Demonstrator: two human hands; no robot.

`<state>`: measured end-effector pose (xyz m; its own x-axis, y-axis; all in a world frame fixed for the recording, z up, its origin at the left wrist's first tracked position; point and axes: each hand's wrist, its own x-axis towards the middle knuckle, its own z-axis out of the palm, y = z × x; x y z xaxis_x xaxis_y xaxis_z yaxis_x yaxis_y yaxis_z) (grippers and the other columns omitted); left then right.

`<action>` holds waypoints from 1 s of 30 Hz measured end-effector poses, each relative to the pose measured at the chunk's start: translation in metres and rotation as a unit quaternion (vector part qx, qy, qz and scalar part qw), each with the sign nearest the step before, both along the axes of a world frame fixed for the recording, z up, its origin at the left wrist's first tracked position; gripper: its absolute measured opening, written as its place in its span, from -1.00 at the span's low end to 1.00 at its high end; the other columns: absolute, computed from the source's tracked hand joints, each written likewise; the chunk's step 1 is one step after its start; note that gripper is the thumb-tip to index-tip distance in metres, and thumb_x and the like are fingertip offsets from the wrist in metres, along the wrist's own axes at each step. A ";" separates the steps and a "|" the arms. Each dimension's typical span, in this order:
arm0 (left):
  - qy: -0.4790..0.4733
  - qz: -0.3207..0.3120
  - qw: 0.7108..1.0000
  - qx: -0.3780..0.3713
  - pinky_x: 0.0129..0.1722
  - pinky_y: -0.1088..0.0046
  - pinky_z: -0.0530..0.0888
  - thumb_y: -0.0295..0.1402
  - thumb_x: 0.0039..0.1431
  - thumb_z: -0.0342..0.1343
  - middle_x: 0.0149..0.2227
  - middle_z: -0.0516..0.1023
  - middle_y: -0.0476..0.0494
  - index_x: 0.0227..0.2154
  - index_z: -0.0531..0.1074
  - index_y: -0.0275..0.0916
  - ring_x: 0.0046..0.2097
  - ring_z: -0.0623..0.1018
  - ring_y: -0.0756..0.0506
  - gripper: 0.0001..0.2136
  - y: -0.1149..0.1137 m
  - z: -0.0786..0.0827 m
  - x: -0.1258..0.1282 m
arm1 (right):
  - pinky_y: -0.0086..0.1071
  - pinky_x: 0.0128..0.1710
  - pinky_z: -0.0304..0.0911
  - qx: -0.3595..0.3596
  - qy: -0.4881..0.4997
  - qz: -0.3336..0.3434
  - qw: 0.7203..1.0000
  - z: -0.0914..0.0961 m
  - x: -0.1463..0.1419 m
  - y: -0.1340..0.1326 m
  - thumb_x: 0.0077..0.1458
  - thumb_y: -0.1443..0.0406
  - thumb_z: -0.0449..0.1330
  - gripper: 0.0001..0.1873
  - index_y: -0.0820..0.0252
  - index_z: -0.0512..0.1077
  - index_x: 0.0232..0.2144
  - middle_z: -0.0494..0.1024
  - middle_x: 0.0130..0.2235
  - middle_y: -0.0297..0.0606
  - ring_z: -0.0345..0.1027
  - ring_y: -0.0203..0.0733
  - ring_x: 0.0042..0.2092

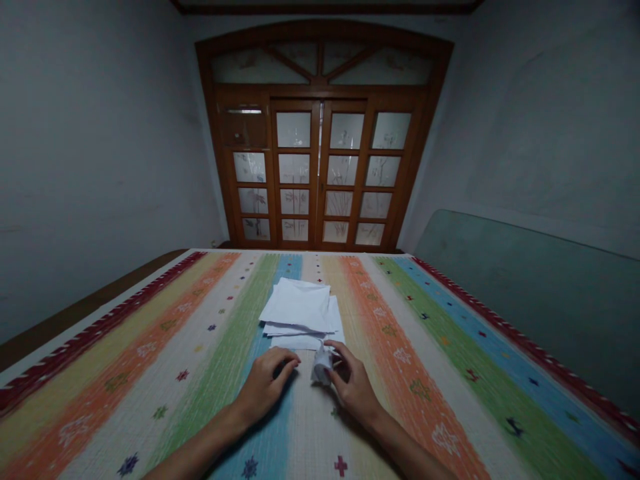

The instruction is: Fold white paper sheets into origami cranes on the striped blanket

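A loose stack of white paper sheets (299, 303) lies on the striped cloth in front of my hands, its sheets fanned unevenly. My right hand (354, 380) grips a small crumpled piece of white paper (323, 365) between thumb and fingers, just below the stack's near edge. To the left of it, my left hand (267, 380) rests near the cloth with fingers curved and the thumb a little apart from them. Nothing shows in that left hand, and it is not touching the crumpled paper.
The table is covered by a cloth (200, 373) with coloured stripes and small motifs. A wooden door (320, 180) with frosted panes stands beyond the far edge. On the right, a pale green rounded panel (505, 267) leans along the wall.
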<state>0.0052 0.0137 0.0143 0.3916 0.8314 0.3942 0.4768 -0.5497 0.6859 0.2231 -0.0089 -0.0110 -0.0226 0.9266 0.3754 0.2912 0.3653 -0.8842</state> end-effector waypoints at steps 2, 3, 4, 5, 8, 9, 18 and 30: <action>0.010 -0.004 1.000 0.003 -0.10 0.33 0.46 -0.25 0.34 0.01 -0.26 0.63 -0.11 -0.30 0.53 -0.18 -0.17 0.58 -0.14 -0.77 0.001 -0.001 0.000 | -0.38 -0.33 0.38 0.000 -0.009 -0.010 1.000 0.001 0.008 0.004 0.05 0.35 0.18 -0.56 0.17 0.41 0.03 0.58 -0.24 -0.23 0.47 -0.16 -0.33; 0.014 -0.005 1.000 0.005 -0.10 0.33 0.46 -0.25 0.35 0.01 -0.27 0.63 -0.11 -0.31 0.53 -0.19 -0.18 0.58 -0.14 -0.77 0.001 -0.002 -0.001 | -0.39 -0.34 0.37 0.004 -0.013 -0.016 1.000 0.002 0.013 0.007 0.05 0.35 0.17 -0.55 0.17 0.40 0.03 0.57 -0.25 -0.24 0.46 -0.18 -0.35; 0.018 -0.005 1.000 0.006 -0.11 0.33 0.46 -0.25 0.34 0.01 -0.27 0.62 -0.11 -0.31 0.53 -0.19 -0.18 0.58 -0.14 -0.77 0.002 -0.003 -0.001 | -0.40 -0.36 0.36 0.010 -0.016 -0.023 1.000 0.003 0.018 0.009 0.04 0.36 0.17 -0.55 0.17 0.39 0.03 0.57 -0.26 -0.25 0.44 -0.20 -0.37; 0.021 -0.005 1.000 0.008 -0.11 0.34 0.46 -0.25 0.34 0.01 -0.27 0.62 -0.11 -0.31 0.52 -0.19 -0.18 0.57 -0.13 -0.78 0.002 -0.004 -0.001 | -0.40 -0.37 0.36 0.016 -0.020 -0.030 0.999 0.004 0.023 0.012 0.03 0.37 0.16 -0.54 0.17 0.39 0.03 0.56 -0.27 -0.26 0.43 -0.21 -0.38; 0.027 -0.010 1.000 0.011 -0.11 0.34 0.45 -0.27 0.34 0.01 -0.27 0.62 -0.11 -0.31 0.52 -0.19 -0.18 0.57 -0.14 -0.78 0.003 -0.005 -0.002 | -0.39 -0.36 0.36 0.037 -0.038 -0.050 0.997 0.007 0.042 0.021 0.00 0.38 0.15 -0.52 0.17 0.40 0.03 0.55 -0.25 -0.24 0.43 -0.22 -0.38; 0.029 -0.012 0.999 0.011 -0.11 0.33 0.45 -0.27 0.35 0.00 -0.26 0.62 -0.12 -0.30 0.52 -0.19 -0.18 0.57 -0.14 -0.78 0.003 -0.005 -0.002 | -0.39 -0.36 0.37 0.040 -0.043 -0.060 0.996 0.008 0.049 0.025 -0.01 0.38 0.15 -0.51 0.18 0.40 0.03 0.55 -0.25 -0.23 0.42 -0.22 -0.39; 0.045 -0.019 0.999 0.011 -0.10 0.30 0.44 -0.27 0.36 0.00 -0.26 0.61 -0.15 -0.31 0.52 -0.20 -0.18 0.56 -0.16 -0.77 0.003 -0.004 -0.001 | -0.33 -0.36 0.39 0.043 -0.097 -0.181 0.978 0.009 0.121 0.049 -0.05 0.31 0.09 -0.52 0.19 0.44 -0.02 0.60 -0.25 -0.18 0.47 -0.17 -0.40; 0.049 -0.020 0.998 0.029 -0.13 0.30 0.47 -0.26 0.34 0.01 -0.28 0.62 -0.15 -0.32 0.53 -0.18 -0.20 0.58 -0.16 -0.78 0.003 -0.005 -0.001 | -0.19 -0.21 0.44 0.043 -0.107 -0.255 0.960 -0.013 0.164 0.061 -0.04 0.27 0.10 -0.56 0.20 0.47 -0.07 0.64 -0.26 -0.16 0.56 -0.03 -0.25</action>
<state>0.0043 0.0165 0.0096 0.4636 0.7912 0.3987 0.5167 -0.6070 0.6038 0.3867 0.0522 -0.0240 0.3416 0.8033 0.4878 0.6228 0.1952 -0.7577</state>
